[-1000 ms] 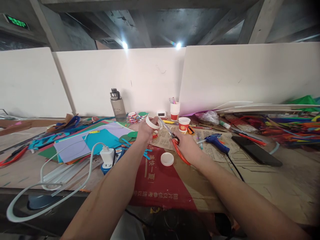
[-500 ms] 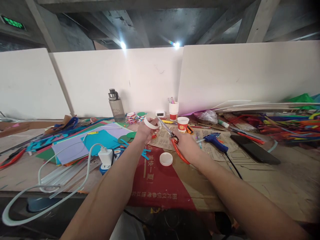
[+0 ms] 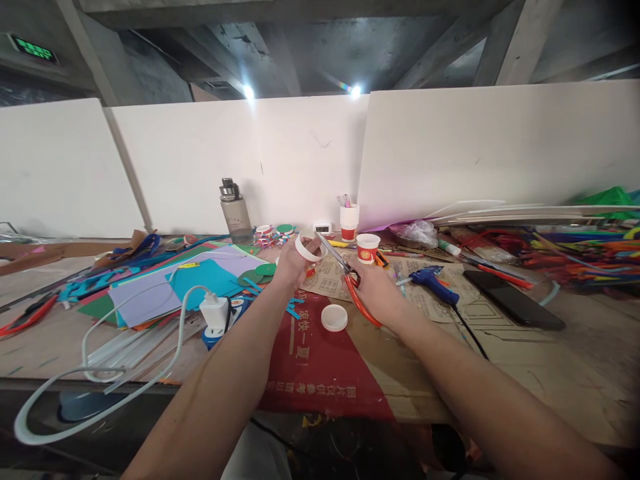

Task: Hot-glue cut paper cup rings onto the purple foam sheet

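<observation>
Cutting a white paper ring with red-handled scissors above the surface

Left hand pinches the ring, raised; scissor blades meet the ring's right edge; right hand grips the handles; a white lid lies just below between both hands.

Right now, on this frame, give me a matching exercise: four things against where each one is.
Things:
1. white ring
2. scissors
3. white lid
4. glue gun

Places:
A. lying on the table right of the right hand
B. held in the left hand
C. lying on the table between the two forearms
D. held in the right hand

Pairs: 1-B, 2-D, 3-C, 4-A
</observation>
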Demonstrator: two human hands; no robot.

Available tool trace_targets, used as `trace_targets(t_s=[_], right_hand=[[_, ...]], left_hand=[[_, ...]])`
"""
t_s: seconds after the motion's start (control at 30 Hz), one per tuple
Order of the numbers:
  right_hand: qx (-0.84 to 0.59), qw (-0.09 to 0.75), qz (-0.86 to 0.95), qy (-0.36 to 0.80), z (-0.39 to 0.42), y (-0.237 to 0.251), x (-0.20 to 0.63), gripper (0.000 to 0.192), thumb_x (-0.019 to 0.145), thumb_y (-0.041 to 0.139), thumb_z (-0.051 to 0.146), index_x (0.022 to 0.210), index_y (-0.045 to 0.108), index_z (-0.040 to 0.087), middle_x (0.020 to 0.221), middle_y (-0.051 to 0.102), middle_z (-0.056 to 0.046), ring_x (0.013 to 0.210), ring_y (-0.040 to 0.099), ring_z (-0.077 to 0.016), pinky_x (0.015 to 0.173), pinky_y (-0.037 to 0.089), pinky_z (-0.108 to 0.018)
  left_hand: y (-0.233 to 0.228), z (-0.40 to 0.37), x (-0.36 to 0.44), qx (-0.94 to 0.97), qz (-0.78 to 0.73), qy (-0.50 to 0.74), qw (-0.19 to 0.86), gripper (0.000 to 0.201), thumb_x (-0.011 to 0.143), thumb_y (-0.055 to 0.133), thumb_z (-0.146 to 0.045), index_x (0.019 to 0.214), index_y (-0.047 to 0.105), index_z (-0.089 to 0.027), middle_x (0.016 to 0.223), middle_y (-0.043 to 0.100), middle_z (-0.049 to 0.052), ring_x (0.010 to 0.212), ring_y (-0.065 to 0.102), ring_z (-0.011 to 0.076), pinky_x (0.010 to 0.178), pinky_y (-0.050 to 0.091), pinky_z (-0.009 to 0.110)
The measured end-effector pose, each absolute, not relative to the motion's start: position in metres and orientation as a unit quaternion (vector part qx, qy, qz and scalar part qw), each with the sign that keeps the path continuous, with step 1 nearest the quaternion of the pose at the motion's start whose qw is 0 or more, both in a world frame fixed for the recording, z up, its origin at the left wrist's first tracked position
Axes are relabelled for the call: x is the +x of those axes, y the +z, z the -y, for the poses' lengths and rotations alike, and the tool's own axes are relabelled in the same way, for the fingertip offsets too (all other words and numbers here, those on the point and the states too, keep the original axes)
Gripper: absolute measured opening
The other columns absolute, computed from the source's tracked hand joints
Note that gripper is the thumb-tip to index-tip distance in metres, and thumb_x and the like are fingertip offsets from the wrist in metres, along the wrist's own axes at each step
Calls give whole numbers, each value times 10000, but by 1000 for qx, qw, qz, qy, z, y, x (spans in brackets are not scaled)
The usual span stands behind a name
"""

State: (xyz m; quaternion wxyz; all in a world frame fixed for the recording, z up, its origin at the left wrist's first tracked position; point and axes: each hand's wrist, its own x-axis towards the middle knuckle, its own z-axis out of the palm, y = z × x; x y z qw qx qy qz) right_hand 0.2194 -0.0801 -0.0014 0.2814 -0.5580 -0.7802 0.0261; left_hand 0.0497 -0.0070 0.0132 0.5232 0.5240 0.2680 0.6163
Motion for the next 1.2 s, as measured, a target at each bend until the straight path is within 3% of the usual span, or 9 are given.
trace_targets(t_s=[0.3,0.57,0.8,1.03,1.2], right_hand=[[-586,249,771,5,82,5,218,345,901,455,224,1206,614,202,983,734,-112,854,659,-230,653,402,-272],[-575,262,775,11,80,3,219,365,892,446,197,1207,629,224,1051,738,-101,894,665,-219,703,423,-265],[-578,263,773,12,78,1,220,388,886,453,189,1233,625,213,1024,744,-105,865,669,-219,675,418,-262],[-575,261,775,24,77,0,219,385,874,452,165,1207,637,218,961,750,-98,829,668,-220,658,416,-266],[-554,282,782,36,80,-1,220,339,902,463,228,1198,629,238,1057,738,-88,890,666,-211,713,426,-260]], left_hand=[[15,8,45,540,-253,560,574,460,530,888,-420,628,535,-142,507,504,-36,414,462,61,403,359,205],[20,10,44,532,-258,546,594,391,581,872,-323,586,529,-134,503,506,-22,436,465,56,411,340,181],[20,10,42,549,-258,536,587,397,585,862,-355,549,538,-129,507,508,-9,438,445,52,404,326,179],[18,8,44,514,-262,630,520,447,514,890,-422,646,570,-139,561,533,-20,471,489,76,403,347,195],[15,5,44,524,-269,627,510,416,540,878,-406,603,564,-139,500,522,-19,423,445,65,393,330,203]])
